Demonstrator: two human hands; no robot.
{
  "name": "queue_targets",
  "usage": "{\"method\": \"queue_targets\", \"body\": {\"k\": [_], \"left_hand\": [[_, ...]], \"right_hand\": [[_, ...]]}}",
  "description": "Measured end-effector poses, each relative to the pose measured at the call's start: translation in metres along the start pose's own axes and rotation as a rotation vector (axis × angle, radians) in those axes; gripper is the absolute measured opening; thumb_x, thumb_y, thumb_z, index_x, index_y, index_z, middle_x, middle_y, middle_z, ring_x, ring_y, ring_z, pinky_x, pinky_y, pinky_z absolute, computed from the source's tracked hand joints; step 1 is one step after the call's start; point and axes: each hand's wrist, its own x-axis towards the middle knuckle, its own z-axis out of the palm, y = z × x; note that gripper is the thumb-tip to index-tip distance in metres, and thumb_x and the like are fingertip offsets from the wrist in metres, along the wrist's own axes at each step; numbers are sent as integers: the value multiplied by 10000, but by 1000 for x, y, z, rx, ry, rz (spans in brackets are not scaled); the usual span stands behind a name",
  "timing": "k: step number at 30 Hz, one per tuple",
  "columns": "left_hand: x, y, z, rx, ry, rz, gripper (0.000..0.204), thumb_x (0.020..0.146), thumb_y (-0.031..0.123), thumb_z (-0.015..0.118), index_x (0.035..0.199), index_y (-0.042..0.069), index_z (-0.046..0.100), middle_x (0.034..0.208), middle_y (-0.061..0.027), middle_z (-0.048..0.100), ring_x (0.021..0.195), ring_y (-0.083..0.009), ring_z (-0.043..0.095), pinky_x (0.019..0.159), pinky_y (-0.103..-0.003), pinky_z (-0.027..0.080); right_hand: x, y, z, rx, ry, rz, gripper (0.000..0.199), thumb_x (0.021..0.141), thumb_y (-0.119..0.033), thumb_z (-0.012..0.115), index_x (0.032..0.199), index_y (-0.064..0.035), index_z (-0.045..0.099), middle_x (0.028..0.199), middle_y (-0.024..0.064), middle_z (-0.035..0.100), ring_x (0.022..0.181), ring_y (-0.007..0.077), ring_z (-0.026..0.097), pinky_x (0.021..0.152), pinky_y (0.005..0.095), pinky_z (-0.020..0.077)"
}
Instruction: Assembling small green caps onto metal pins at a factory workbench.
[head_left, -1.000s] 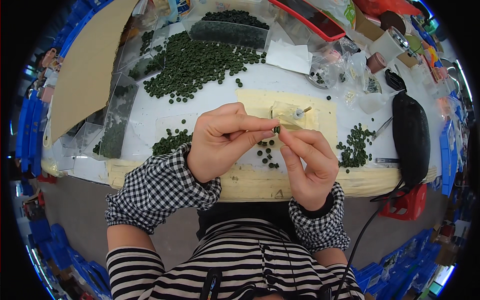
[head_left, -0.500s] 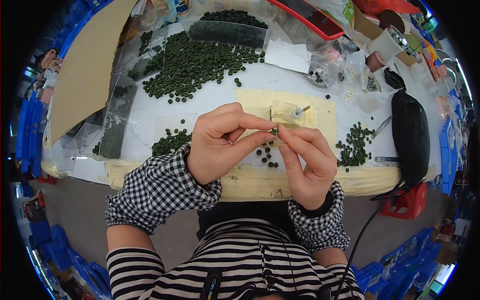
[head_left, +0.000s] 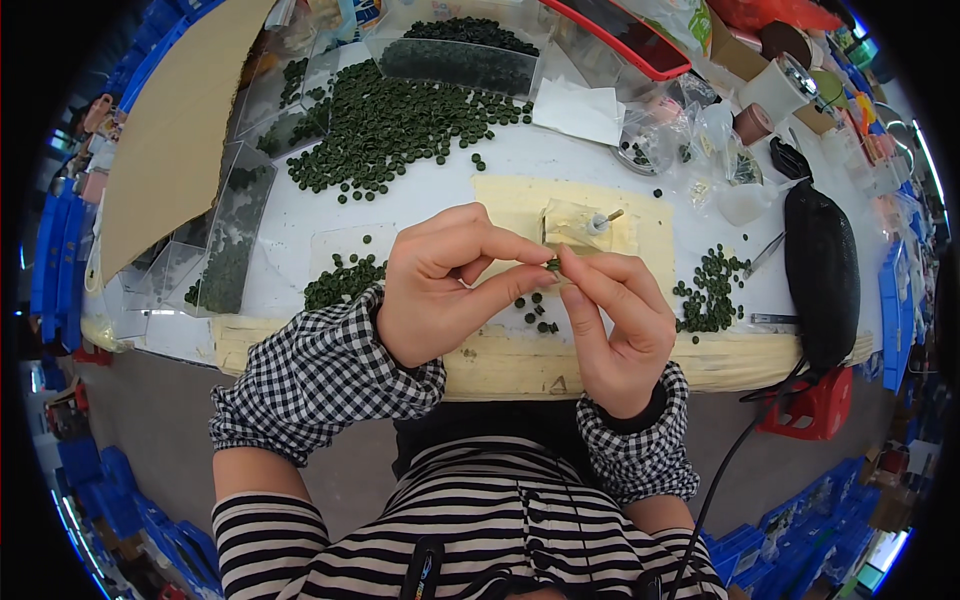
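Between the fingertips of both hands sits a small dark green round piece (head_left: pixel 552 265), mostly covered by the fingers. My left hand (head_left: pixel 440 275) pinches it between thumb and forefinger. My right hand (head_left: pixel 625 325) meets it from the other side, its forefinger and thumb tips at the piece. Just below the fingertips, several loose green pieces (head_left: pixel 531 318) lie near the table's front edge. Behind my hands a taped block with a short upright pin (head_left: pixel 600 223) is fixed on a yellow taped patch (head_left: pixel 655 215).
A large heap of green pieces (head_left: pixel 380 125) spreads at the back left, with smaller piles at left (head_left: pixel 345 280) and right (head_left: pixel 712 290). Clear bins (head_left: pixel 235 240), a cardboard sheet (head_left: pixel 180 140), a red-edged phone (head_left: pixel 625 35), tweezers (head_left: pixel 765 253) and a black pouch (head_left: pixel 820 265) surround the area.
The hands stay together in nearly the same place. My right fingertips have shifted very slightly around the green piece, and the whole view has moved a little.
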Motion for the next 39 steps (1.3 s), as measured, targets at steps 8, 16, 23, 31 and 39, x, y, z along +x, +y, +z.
{"method": "queue_targets", "body": {"k": [8, 16, 23, 31, 39], "left_hand": [[2, -1, -1, 12, -55, -52, 195, 706, 37, 783, 885, 48, 706, 592, 47, 390, 531, -53, 328, 485, -226, 245], [21, -15, -26, 149, -618, -481, 143, 727, 71, 755, 841, 17, 688, 547, 55, 348, 522, -41, 307, 489, -220, 266], [22, -22, -27, -304, -292, -605, 164, 894, 171, 622, 984, 47, 563, 656, 78, 426, 557, -27, 333, 507, -190, 275], [22, -19, -22, -899, -55, -797, 284, 982, 104, 433, 1205, -67, 469, 1001, -91, 593, 710, -63, 453, 604, -169, 409], [20, -25, -22, -980, -59, -810, 292, 990, 159, 439, 1180, -54, 500, 936, -65, 598, 650, -44, 412, 546, -168, 379]], "right_hand": [[-1, 2, -2, -51, 60, 5, 305, 796, 70, 653, 1091, -3, 669, 905, 90, 617, 769, 146, 597, 686, 229, 484], [-6, 4, -1, -15, 171, 64, 280, 816, 77, 626, 1085, 12, 666, 900, 92, 607, 789, 137, 587, 713, 220, 474], [-5, 1, 0, -31, 186, 92, 265, 819, 76, 623, 1072, 12, 670, 899, 93, 605, 782, 135, 583, 707, 222, 474], [18, 9, -19, -375, 227, -48, 252, 797, 26, 659, 1047, -6, 675, 895, 92, 615, 764, 150, 569, 643, 245, 453], [39, 19, -30, -529, 57, 15, 179, 783, -70, 696, 949, -12, 662, 872, 97, 618, 769, 216, 574, 666, 304, 470]]}}
